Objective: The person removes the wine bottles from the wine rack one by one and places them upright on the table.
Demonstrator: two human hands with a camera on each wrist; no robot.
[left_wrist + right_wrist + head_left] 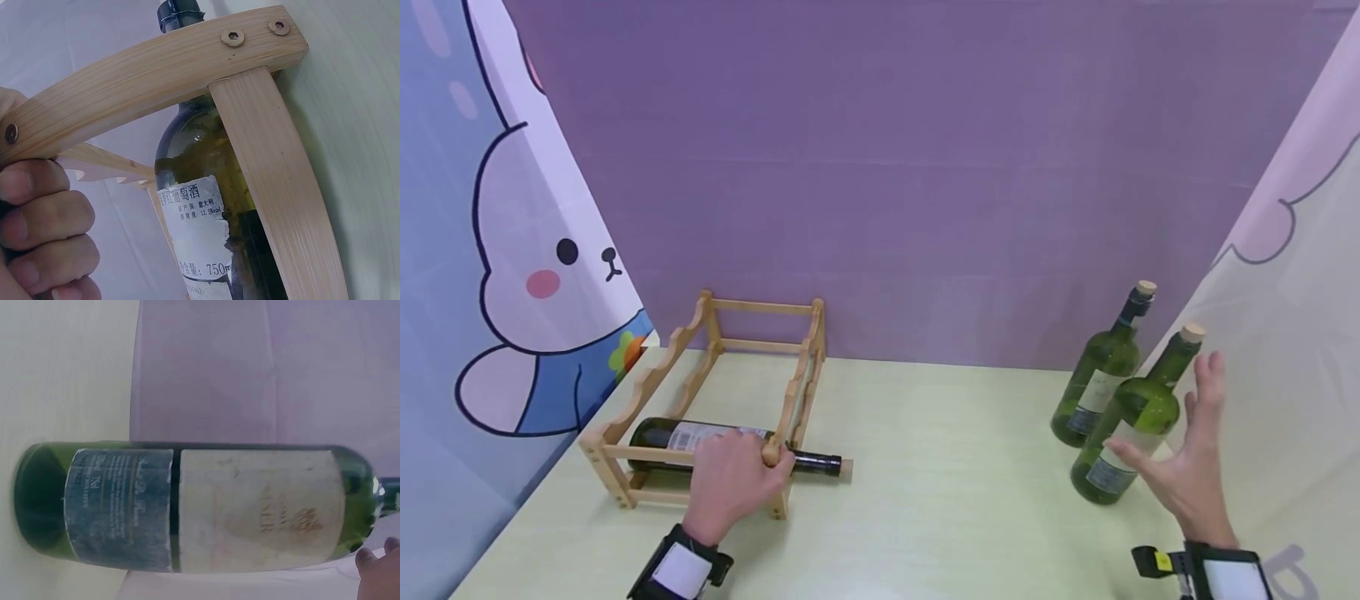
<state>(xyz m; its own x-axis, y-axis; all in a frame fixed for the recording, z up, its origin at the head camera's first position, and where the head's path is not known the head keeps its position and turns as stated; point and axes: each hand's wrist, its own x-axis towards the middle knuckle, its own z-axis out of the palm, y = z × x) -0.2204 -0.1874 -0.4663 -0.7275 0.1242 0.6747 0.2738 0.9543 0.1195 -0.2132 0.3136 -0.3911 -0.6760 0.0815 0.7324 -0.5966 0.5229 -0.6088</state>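
My left hand grips the near top corner of a wooden wine rack. In the left wrist view its curled fingers lie under the end of a wooden rail. A dark wine bottle lies across the near end of the rack, its corked neck sticking out to the right. On the right stand two corked green wine bottles. My right hand is spread beside the nearer green bottle, thumb and fingers apart. The right wrist view shows that bottle's two labels, with fingertips near its shoulder.
The other green bottle stands just behind the nearer one, partly overlapped by it. A pale table lies under everything. A purple cloth wall rises at the back, with printed cloths at the sides.
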